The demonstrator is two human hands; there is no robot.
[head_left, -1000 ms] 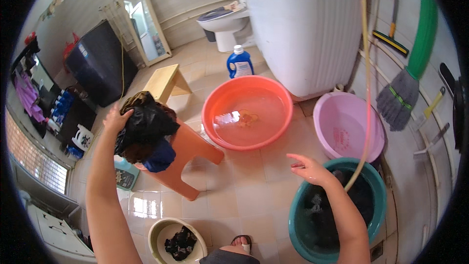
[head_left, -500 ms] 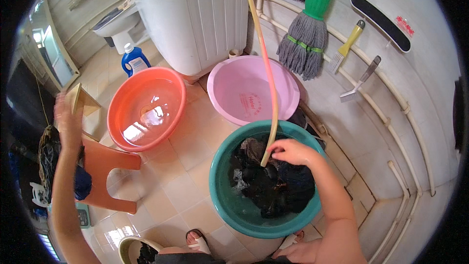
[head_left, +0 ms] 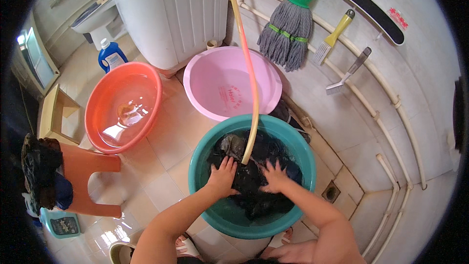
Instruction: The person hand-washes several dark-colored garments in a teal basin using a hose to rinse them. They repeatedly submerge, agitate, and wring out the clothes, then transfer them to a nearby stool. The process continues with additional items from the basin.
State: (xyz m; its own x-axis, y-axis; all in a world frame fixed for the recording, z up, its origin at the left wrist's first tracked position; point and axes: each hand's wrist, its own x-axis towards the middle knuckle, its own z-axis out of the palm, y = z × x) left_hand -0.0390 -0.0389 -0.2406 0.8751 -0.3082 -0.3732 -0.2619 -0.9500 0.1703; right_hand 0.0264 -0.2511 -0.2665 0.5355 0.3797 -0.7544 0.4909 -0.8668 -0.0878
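Left hand [head_left: 223, 178]: moved from beside the stool at left, half a second earlier, into the teal basin [head_left: 196, 166] at near centre. Right hand [head_left: 276, 177]: moved from the hose end down onto the dark clothes [head_left: 259, 208] in the same basin. Consequence: both hands now work on one wet heap, and neither steadies the hose [head_left: 255, 98], whose open end hangs between them.

Pose: forearms enter from the near edge and slant inward; palms face down, left hand on the left part of the heap, right hand on the right.

Grip: fingers of both hands spread, nothing clenched; whether fingertips pinch any cloth underneath, cannot tell.

Surroundings: pink basin [head_left: 244, 85], just beyond the teal one; orange basin [head_left: 89, 112], far left, holding water; orange stool [head_left: 80, 171], left, bearing a dark bundle [head_left: 44, 171].
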